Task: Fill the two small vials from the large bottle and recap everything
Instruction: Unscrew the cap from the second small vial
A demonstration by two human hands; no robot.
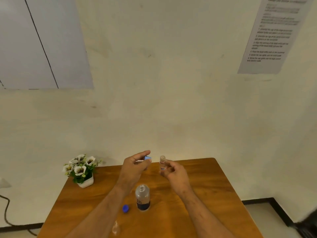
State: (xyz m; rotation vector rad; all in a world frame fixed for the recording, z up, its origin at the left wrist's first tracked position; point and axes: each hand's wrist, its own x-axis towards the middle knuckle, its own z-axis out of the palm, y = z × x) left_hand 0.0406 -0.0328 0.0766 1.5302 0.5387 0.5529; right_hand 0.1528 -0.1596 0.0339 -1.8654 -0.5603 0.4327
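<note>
Above a wooden desk (214, 186), the right hand (176, 176) grasps an uncapped small vial (163, 164) by its lower body; the left hand (135, 166) pinches its light blue cap (147, 158). The vial looks light, slippery and probably fragile. The open large bottle (142, 197) stands nearby.

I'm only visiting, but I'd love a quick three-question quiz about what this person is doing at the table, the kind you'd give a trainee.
1. True or false: the large bottle standing on the wooden table has its cap screwed on.
2. Which hand holds the small open vial: A) left hand, B) right hand, C) neither?
3. Fill in: the fingers of the left hand pinch a small light-blue ____.

Key
1. False: its neck is open, and a dark blue cap lies on the table to its left.
2. B.
3. Cap.
</note>
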